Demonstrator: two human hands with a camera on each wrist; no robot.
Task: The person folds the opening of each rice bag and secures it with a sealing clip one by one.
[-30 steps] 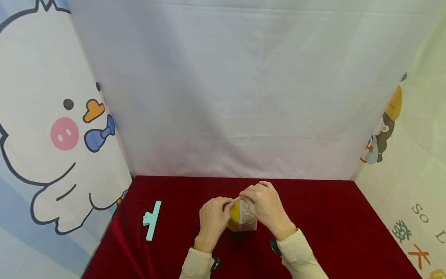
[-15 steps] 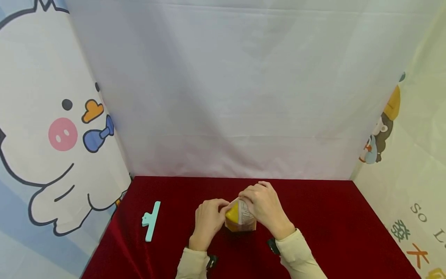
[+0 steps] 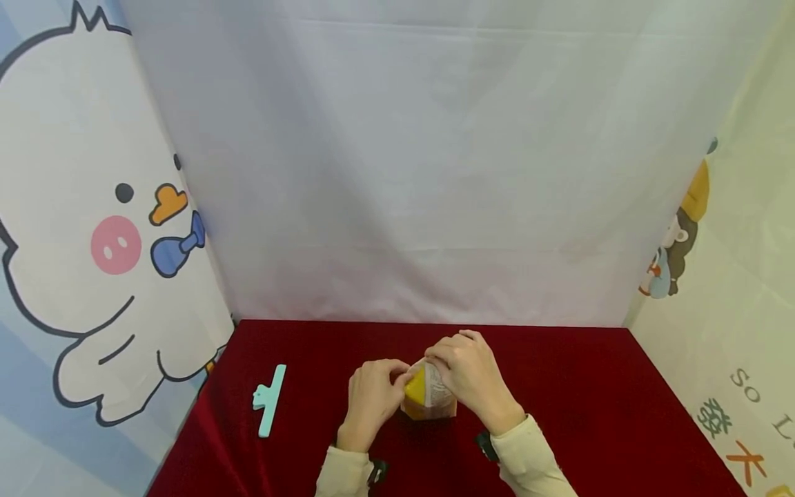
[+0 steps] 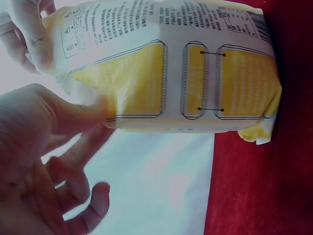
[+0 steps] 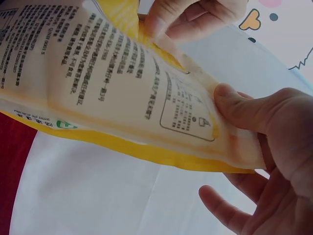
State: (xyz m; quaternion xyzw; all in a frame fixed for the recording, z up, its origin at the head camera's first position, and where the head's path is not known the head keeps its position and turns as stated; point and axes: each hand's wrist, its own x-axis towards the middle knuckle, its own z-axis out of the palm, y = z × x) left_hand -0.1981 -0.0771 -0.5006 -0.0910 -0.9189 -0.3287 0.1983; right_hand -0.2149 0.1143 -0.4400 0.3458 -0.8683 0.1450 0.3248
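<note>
A yellow-and-white printed plastic food bag (image 3: 435, 397) stands upright on the red cloth, its top between my two hands. My left hand (image 3: 375, 397) pinches the upper left edge between thumb and forefinger; in the left wrist view its other fingers curl loosely below the bag (image 4: 173, 78). At the upper right corner, my right hand (image 3: 472, 376) pinches the top edge, the thumb lying on the printed face of the bag (image 5: 98, 73) in the right wrist view. A mint-green bag clip (image 3: 268, 400) lies to the left, apart from both hands.
Dark red cloth (image 3: 559, 400) covers the table. A pale curtain (image 3: 404, 172) hangs behind its far edge, with a cartoon-printed sheet (image 3: 62, 172) on the left and another printed sheet (image 3: 745, 276) on the right.
My left hand has shifted slightly left along with its side of the bag, whose yellow part shows more. The right hand keeps its grip. The head view has tilted slightly.
</note>
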